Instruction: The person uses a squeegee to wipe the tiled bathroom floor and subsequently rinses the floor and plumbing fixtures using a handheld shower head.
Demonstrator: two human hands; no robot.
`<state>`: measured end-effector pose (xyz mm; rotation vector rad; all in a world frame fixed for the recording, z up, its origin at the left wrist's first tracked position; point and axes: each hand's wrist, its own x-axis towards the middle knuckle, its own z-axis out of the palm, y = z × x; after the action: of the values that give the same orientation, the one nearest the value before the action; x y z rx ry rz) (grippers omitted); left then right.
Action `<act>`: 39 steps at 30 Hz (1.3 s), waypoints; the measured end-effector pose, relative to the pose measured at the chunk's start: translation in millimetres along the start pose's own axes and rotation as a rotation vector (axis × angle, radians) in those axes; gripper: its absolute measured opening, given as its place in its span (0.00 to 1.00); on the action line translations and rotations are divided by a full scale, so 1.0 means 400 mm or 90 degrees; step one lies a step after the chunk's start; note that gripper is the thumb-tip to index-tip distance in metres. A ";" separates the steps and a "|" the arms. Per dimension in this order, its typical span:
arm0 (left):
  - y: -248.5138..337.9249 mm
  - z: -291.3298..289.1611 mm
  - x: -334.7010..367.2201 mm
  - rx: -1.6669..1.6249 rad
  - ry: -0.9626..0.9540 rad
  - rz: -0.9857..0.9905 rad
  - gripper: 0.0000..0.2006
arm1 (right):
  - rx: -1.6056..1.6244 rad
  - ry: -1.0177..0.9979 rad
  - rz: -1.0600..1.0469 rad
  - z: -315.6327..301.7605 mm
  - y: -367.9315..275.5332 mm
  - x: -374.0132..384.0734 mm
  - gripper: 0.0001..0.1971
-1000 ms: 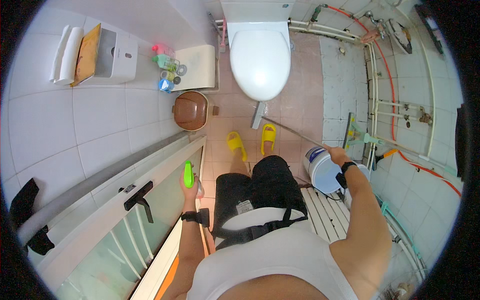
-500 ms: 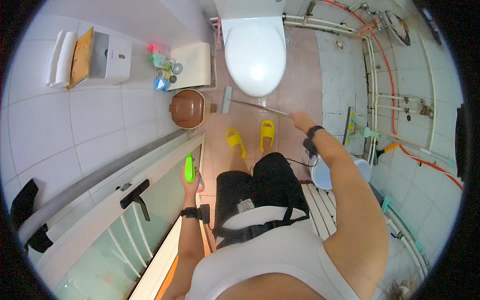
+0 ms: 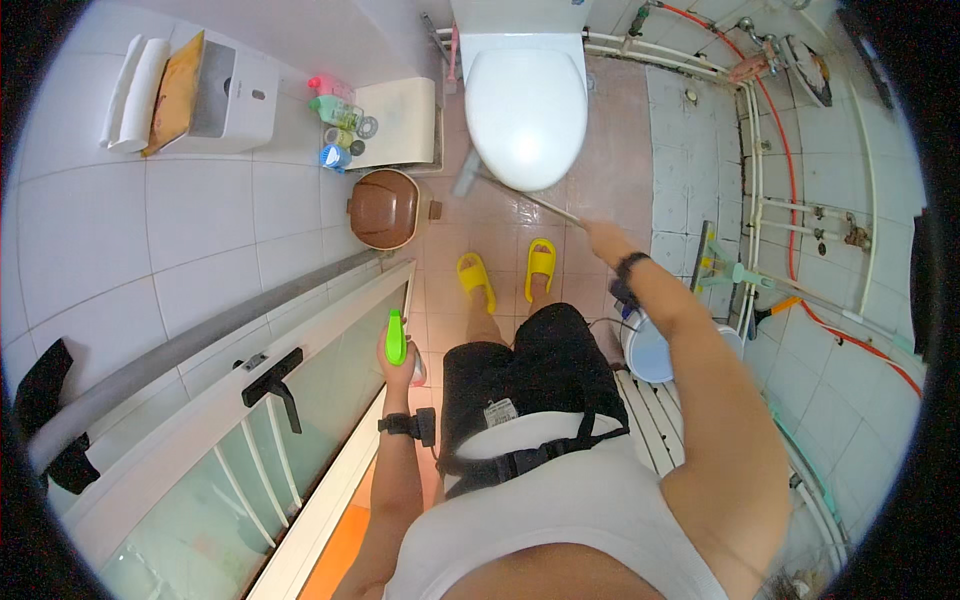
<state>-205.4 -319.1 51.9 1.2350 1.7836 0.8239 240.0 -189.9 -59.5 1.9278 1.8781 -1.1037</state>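
My right hand [image 3: 607, 243] is closed round the slim metal handle of a long-handled floor tool [image 3: 548, 206]. Its pale grey, bar-shaped head lies on the pink floor tiles, just left of the white toilet bowl [image 3: 527, 120]; blur hides whether it is a brush or a squeegee. Low on the left, my left hand [image 3: 397, 374] grips a spray bottle with a bright green top [image 3: 396, 338]. Part of its clear body shows beside the fingers, next to the glass door [image 3: 220, 460].
A brown lidded bin [image 3: 384, 209] stands against the left wall, with bottles [image 3: 336, 110] behind it. Yellow slippers [image 3: 541, 268] are on my feet. To the right are a bucket [image 3: 650, 352], a slatted bench [image 3: 648, 420], a green-handled squeegee [image 3: 735, 272] and wall pipes [image 3: 755, 200].
The tool's head has slid away from me and slightly right, closer to the toilet, and turned a little. My view has shifted slightly; the left hand still grips the spray bottle.
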 end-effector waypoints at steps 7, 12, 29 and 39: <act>-0.022 -0.034 -0.030 0.044 -0.011 0.032 0.22 | -0.068 -0.040 -0.047 0.049 -0.031 0.123 0.18; -0.030 -0.033 -0.003 -0.010 0.025 0.027 0.23 | -0.073 -0.056 -0.047 0.167 0.175 -0.100 0.19; 0.007 -0.023 0.015 -0.031 -0.070 0.048 0.25 | 0.163 -0.027 0.160 0.230 0.045 -0.150 0.15; 0.030 0.007 0.094 0.012 -0.157 0.063 0.27 | 0.121 0.007 0.336 0.445 0.334 -0.663 0.23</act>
<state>-205.3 -279.5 51.6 1.3830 1.5458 0.6789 330.8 -523.8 -55.1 2.3411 1.1815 -1.1187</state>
